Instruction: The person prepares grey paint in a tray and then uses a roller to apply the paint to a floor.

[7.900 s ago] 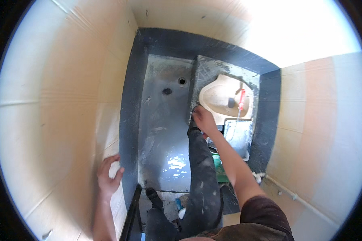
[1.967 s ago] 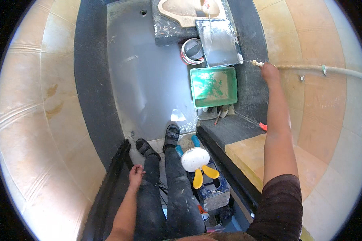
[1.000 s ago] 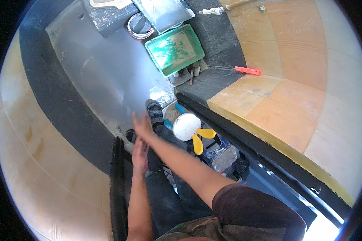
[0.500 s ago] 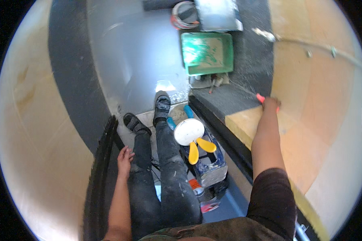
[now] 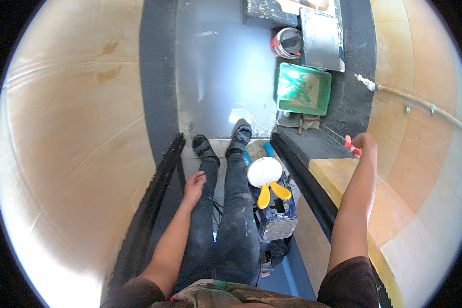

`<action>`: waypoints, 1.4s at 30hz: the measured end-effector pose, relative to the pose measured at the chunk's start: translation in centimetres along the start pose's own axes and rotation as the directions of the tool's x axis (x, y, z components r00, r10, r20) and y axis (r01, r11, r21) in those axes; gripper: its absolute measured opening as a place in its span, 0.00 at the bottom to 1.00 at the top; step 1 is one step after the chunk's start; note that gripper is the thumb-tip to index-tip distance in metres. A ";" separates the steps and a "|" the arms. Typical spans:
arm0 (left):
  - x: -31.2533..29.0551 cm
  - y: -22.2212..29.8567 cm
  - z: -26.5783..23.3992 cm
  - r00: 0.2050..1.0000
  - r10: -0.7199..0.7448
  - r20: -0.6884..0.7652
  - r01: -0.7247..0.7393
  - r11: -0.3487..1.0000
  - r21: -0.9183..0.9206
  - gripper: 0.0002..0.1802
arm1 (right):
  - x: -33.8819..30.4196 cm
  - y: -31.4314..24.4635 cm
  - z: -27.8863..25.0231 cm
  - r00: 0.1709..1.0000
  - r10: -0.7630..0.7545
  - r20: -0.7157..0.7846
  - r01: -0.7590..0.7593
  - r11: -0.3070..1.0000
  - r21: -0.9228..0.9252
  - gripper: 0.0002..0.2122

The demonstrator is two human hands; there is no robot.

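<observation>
My right hand (image 5: 365,143) is closed round the red handle (image 5: 352,147) of a tool with a long thin rod. The rod points forward and left, toward some small items (image 5: 310,122) below a green tray; its far end is hard to make out. Held beside my left thigh, my left hand (image 5: 194,187) is empty, its fingers loosely bent and apart. The green tray (image 5: 323,105), smeared with white, lies on the floor ahead. Nearer my right leg is a scuffed dark blue toolbox (image 5: 281,229), with a white disc (image 5: 264,172) and yellow handles (image 5: 272,194) on top.
Dark frame edges stand left (image 5: 159,187) and right (image 5: 305,177) of my legs. Beyond the green tray are a red bucket (image 5: 278,45) and a grey-white panel (image 5: 323,43). A pipe (image 5: 403,96) runs along the tan right wall (image 5: 421,138). Light reflects off the grey floor (image 5: 226,72).
The whole view has shifted, so the scene sits further right and lower. My right wrist has bent, lifting off the wall ledge area with the red handle. My left forearm has swung slightly outward.
</observation>
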State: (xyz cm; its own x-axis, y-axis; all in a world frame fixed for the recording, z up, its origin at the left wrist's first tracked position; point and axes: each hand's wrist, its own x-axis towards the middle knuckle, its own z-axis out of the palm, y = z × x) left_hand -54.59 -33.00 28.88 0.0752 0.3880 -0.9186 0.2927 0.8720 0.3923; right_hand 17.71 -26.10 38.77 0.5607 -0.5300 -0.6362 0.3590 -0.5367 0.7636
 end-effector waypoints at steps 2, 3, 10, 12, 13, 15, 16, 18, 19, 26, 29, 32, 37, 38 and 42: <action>0.9 -0.6 -0.3 0.996 0.087 0.031 -0.089 0.995 0.045 0.20 | -4.1 2.1 0.8 0.996 -0.084 -0.020 0.086 0.986 0.140 0.14; 2.3 -1.7 -2.1 0.994 0.110 -0.004 -0.110 0.994 0.001 0.21 | -7.3 1.6 2.6 0.986 -0.150 -0.072 0.159 0.978 0.135 0.17; 1.4 -2.6 -2.6 0.993 0.068 -0.092 -0.055 0.989 0.138 0.22 | -29.8 -0.2 21.9 0.888 -0.335 -0.316 0.437 0.828 0.352 0.39; 2.2 -2.7 -2.6 0.993 0.069 -0.099 -0.057 0.992 0.115 0.21 | -27.0 -3.0 27.7 0.777 -0.552 -0.303 0.627 0.726 0.285 0.23; 2.5 -3.4 -3.0 0.990 0.077 -0.117 -0.068 0.995 0.080 0.21 | -22.5 -5.5 32.3 0.674 -0.579 -0.459 0.721 0.651 0.237 0.22; 2.7 -4.9 -3.3 0.984 0.086 -0.156 -0.079 0.995 0.053 0.20 | -17.3 -10.3 39.3 0.588 -0.613 -0.528 0.788 0.582 0.203 0.22; 2.7 -4.7 -2.7 0.983 0.099 -0.156 -0.091 0.994 0.060 0.20 | -16.7 -12.4 41.4 0.628 -0.620 -0.470 0.767 0.595 0.239 0.23; 3.1 -4.6 -1.4 0.970 0.174 -0.167 -0.175 0.985 0.008 0.18 | -14.3 -15.7 46.3 0.611 -0.625 -0.485 0.776 0.592 0.215 0.24; 3.8 -4.9 -1.3 0.968 0.188 -0.168 -0.195 0.981 -0.022 0.18 | -14.9 -17.6 46.6 0.636 -0.643 -0.427 0.763 0.608 0.220 0.25; 6.7 -5.9 1.3 0.974 0.154 -0.166 -0.188 0.957 -0.219 0.17 | -14.2 -28.6 49.4 0.674 -0.619 -0.403 0.738 0.594 0.321 0.24; 7.1 -7.6 2.3 0.982 0.121 -0.144 -0.145 0.975 -0.168 0.17 | -13.9 -35.9 44.5 0.599 -0.658 -0.457 0.800 0.521 0.298 0.25; 7.5 -8.8 1.7 0.984 0.112 -0.141 -0.130 0.983 -0.128 0.16 | -13.5 -44.3 38.4 0.477 -0.710 -0.518 0.878 0.409 0.247 0.26; 8.9 -7.9 1.8 0.985 0.107 -0.138 -0.123 0.987 -0.107 0.16 | -17.5 -57.5 23.5 0.429 -0.625 -0.652 0.900 0.357 0.250 0.24; 9.2 -7.8 1.5 0.983 0.116 -0.144 -0.130 0.987 -0.092 0.16 | -19.4 -59.6 20.9 0.387 -0.595 -0.704 0.919 0.312 0.242 0.22; 8.9 -9.4 -0.5 0.968 0.135 -0.212 -0.145 0.989 -0.031 0.15 | -31.3 -60.3 13.6 0.462 -0.737 -0.493 0.830 0.163 0.534 0.21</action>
State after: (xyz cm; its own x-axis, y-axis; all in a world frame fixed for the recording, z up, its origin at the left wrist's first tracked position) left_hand -57.20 -37.58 17.05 -0.0901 0.5569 -0.8257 0.2487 0.8154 0.5228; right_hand -31.62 13.95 11.11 0.3620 0.4744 -0.8024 0.1255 -0.8778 -0.4624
